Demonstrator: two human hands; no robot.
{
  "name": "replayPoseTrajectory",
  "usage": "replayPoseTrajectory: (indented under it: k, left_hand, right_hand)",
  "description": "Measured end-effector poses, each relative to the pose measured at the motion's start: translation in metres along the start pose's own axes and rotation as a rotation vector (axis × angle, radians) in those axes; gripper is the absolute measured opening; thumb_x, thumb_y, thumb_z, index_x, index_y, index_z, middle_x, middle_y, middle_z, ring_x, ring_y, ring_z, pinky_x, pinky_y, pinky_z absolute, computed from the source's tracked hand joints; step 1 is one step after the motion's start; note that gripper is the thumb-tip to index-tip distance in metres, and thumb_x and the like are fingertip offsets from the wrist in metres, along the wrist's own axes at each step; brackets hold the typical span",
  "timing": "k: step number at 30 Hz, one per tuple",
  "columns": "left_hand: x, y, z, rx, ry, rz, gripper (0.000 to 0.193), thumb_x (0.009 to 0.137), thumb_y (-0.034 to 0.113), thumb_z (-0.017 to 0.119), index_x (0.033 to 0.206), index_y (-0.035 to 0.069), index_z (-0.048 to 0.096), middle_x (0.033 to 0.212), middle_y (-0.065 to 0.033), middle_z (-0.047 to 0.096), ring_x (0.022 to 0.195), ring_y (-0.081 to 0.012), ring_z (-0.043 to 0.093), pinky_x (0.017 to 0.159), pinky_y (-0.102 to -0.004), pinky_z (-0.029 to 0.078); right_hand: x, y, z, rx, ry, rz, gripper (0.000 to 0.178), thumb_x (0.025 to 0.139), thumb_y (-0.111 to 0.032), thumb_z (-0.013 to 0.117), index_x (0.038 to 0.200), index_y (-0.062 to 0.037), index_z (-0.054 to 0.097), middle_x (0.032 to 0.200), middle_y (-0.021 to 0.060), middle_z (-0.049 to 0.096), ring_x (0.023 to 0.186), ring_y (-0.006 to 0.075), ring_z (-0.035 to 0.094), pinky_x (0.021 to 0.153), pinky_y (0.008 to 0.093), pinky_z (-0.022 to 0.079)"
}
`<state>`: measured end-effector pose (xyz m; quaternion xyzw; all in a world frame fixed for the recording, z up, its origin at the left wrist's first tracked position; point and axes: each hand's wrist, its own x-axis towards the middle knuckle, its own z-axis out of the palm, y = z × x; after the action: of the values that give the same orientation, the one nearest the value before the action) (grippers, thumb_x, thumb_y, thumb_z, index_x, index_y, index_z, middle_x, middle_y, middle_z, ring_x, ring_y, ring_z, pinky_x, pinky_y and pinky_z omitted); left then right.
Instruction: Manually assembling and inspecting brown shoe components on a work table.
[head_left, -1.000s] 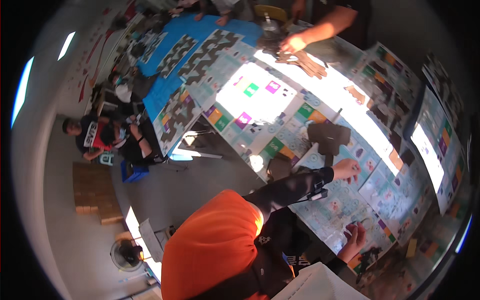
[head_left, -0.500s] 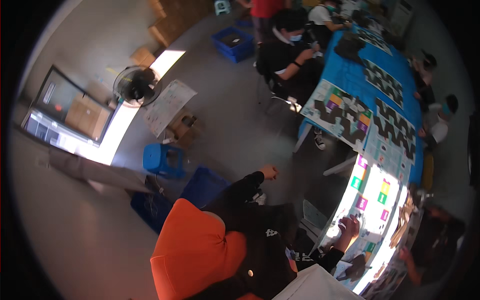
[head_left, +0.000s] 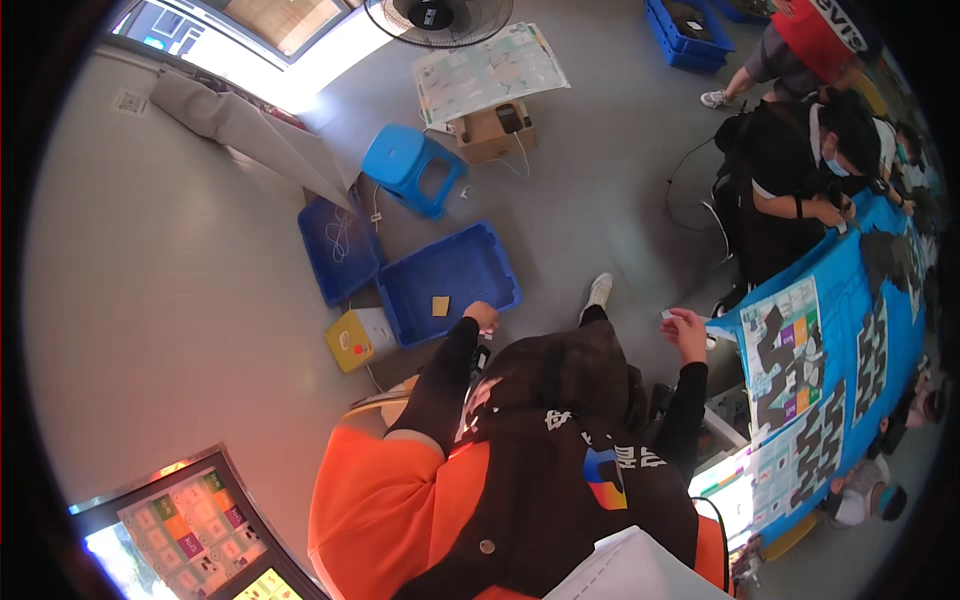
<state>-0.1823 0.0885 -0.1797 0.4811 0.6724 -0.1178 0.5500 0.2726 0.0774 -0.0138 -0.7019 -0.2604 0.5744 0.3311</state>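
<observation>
My left hand [head_left: 483, 317] hangs over the near right part of a shallow blue crate [head_left: 455, 262] on the floor. Its fingers are curled in, and whatever they hold, if anything, is hidden. A small yellow-brown piece [head_left: 440, 306] lies inside that crate. My right hand [head_left: 686, 334] is raised in front of me, left of the blue-covered table [head_left: 845, 270]. Between its fingertips is a small white piece [head_left: 667, 315], too small to name further. Dark cut-out pieces [head_left: 818, 445] lie on printed sheets [head_left: 805, 300] on the table.
Behind the crate stand a blue stool [head_left: 405, 165] and another blue bin [head_left: 335, 250] with a white cable. A yellow-and-white box [head_left: 355, 340] sits beside the crate. A co-worker [head_left: 790, 190] sits at the table's left side. A screen [head_left: 195, 535] is at lower left.
My view has swung left toward the crate and stool. My right hand has left the bright tabletop and is now in front of me with a small white piece. My left hand is now over the crate.
</observation>
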Motion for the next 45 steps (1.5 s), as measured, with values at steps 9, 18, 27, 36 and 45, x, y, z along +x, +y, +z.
replayPoseTrajectory:
  k: [9,18,27,36,45]
  left_hand:
    - [0.033,0.049,-0.055,-0.198,0.195,-0.247,0.019,0.069,0.018,0.052,0.073,0.002,0.06,0.066,-0.0119,0.062,0.061,-0.0224,0.062,0.059,-0.031,0.049]
    - [0.188,0.193,-0.153,0.025,0.704,0.165,0.042,0.068,0.01,0.054,0.108,-0.002,0.044,0.106,-0.0222,0.049,0.103,-0.0364,0.045,0.088,-0.0403,0.038]
    - [0.392,0.207,-0.254,0.38,0.686,0.241,0.052,0.069,0.012,0.055,0.116,0.003,0.036,0.111,-0.0188,0.046,0.104,-0.0371,0.043,0.089,-0.0412,0.036]
    - [0.519,0.209,-0.303,0.46,0.755,0.31,0.054,0.068,0.011,0.053,0.118,0.002,0.033,0.121,-0.017,0.041,0.112,-0.0335,0.04,0.089,-0.0383,0.037]
    - [0.535,0.202,-0.276,0.141,0.897,0.078,0.048,0.066,0.016,0.055,0.106,-0.007,0.042,0.109,-0.0263,0.046,0.101,-0.0342,0.047,0.086,-0.0393,0.038]
  right_hand:
    - [0.167,-0.022,0.06,-0.17,-0.253,0.19,0.02,0.078,-0.007,0.044,0.094,-0.0005,0.053,0.073,0.0103,0.06,0.062,0.0184,0.06,0.056,0.0283,0.049]
    - [0.28,0.008,0.095,-0.316,-0.315,0.364,0.014,0.084,-0.014,0.043,0.086,-0.0037,0.051,0.063,0.0081,0.056,0.052,0.015,0.054,0.048,0.0272,0.045]
    - [0.385,0.064,0.18,-0.325,-0.284,0.329,0.012,0.082,-0.008,0.043,0.084,-0.0008,0.052,0.063,0.0069,0.056,0.055,0.0137,0.054,0.052,0.0257,0.044]
    - [0.412,0.095,0.253,-0.418,-0.288,0.291,0.015,0.078,-0.009,0.045,0.087,-0.0033,0.055,0.065,0.0059,0.058,0.063,0.0145,0.058,0.057,0.0273,0.044]
    - [0.406,0.108,0.262,-0.392,-0.287,0.352,0.014,0.077,-0.009,0.046,0.087,-0.0034,0.054,0.065,0.0066,0.059,0.06,0.0159,0.057,0.059,0.0272,0.044]
